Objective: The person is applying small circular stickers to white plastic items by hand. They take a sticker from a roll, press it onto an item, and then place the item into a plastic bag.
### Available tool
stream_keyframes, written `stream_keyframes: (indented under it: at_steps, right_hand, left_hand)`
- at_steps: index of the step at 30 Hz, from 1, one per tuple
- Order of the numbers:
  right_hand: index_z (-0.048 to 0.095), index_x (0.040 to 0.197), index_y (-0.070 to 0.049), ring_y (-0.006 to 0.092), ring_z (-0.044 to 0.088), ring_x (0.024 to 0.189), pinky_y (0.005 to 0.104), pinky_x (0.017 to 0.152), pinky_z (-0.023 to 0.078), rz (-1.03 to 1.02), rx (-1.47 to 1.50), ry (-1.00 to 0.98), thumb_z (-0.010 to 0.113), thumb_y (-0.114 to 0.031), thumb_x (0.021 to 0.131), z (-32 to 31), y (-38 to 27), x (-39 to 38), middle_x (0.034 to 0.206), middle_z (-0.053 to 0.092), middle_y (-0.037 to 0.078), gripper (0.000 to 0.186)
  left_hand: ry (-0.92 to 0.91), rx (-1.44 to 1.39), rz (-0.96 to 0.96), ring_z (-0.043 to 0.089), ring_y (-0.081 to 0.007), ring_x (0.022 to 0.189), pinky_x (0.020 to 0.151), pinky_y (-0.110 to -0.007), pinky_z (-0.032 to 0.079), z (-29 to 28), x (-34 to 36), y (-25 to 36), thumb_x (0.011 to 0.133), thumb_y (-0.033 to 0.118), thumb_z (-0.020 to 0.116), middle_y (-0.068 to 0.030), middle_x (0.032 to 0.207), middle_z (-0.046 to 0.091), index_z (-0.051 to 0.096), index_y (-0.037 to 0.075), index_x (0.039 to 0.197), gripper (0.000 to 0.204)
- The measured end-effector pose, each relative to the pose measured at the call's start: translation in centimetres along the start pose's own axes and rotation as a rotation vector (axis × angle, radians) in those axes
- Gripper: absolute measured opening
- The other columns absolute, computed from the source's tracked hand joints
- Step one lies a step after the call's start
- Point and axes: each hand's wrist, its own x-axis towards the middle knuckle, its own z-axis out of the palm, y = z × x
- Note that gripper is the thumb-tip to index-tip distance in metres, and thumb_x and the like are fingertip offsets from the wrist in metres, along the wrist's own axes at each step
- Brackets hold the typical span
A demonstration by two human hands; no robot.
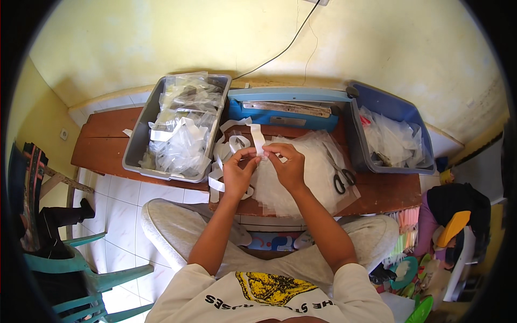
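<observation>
Two bare hands meet at the centre of the frame, seen from above. The fingers of the left hand [237, 171] and right hand [290, 167] are pinched, thumb against fingertips, on the near end of a white strip [257, 139], which runs up the frame from the fingertips. Just left of it, more white strip [216, 184] lies in loose curls and loops; whether it is all one length cannot be told.

Below and to the right of the hands, a broad, uneven stack of clear plastic bags [274, 188] is spread on a reddish-brown wooden tabletop [105, 137]. Scissors [337, 169] with black handles lie on the right part of the stack, handles toward the lower right.

Left of centre stands a grey tub [151, 116], heaped with clear bags and some white strip. Right of centre, a blue-grey tub [388, 101] holds more clear bags and a touch of red. Between the tubs, behind the hands, sits a blue device [247, 110] with a long light-blue arm across its top.

The person sits with knees apart in grey trousers [172, 231] and a white printed shirt. A green plastic chair [121, 277] is at lower left; a dark cable [295, 39] crosses the pale yellow wall [161, 37] at the top.
</observation>
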Motion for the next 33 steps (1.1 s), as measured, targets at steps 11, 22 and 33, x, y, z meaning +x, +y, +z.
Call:
stream_keyframes:
  at_steps: [11, 22, 33]
  right_hand:
    - [0.085, 0.112, -0.005, 0.0205, 0.079, 0.089, 0.0326, 0.076, 0.062, 0.152, 0.084, 0.162, 0.081, -0.006, 0.097, -0.1, 0.6, 0.6, 0.11, 0.082, 0.011, 0.016]
    - [0.085, 0.114, -0.006, 0.0184, 0.08, 0.085, 0.0317, 0.078, 0.062, 0.264, 0.01, 0.072, 0.079, -0.007, 0.099, -0.4, 1.9, 0.1, 0.11, 0.084, 0.012, 0.016]
    - [0.081, 0.12, -0.008, 0.0247, 0.079, 0.091, 0.0336, 0.078, 0.064, 0.003, -0.096, -0.022, 0.079, -0.006, 0.096, -1.4, -1.9, -0.1, 0.125, 0.076, 0.015, 0.024]
  left_hand:
    - [-0.136, 0.041, 0.138, 0.07, -0.0134, 0.108, 0.101, -0.028, 0.056, 0.4, -1.0, 0.4, 0.099, -0.006, 0.078, -0.0056, 0.117, 0.071, 0.075, 0.001, 0.137, 0.04]
    - [-0.163, -0.139, 0.109, 0.072, -0.0172, 0.116, 0.104, -0.029, 0.057, 0.6, -1.4, -0.4, 0.1, -0.009, 0.074, -0.0079, 0.124, 0.071, 0.076, -0.002, 0.134, 0.035]
    - [-0.013, -0.096, 0.052, 0.067, -0.0106, 0.108, 0.096, -0.025, 0.057, 0.5, -1.1, -0.1, 0.101, 0.002, 0.08, -0.005, 0.12, 0.071, 0.077, 0.0, 0.137, 0.036]
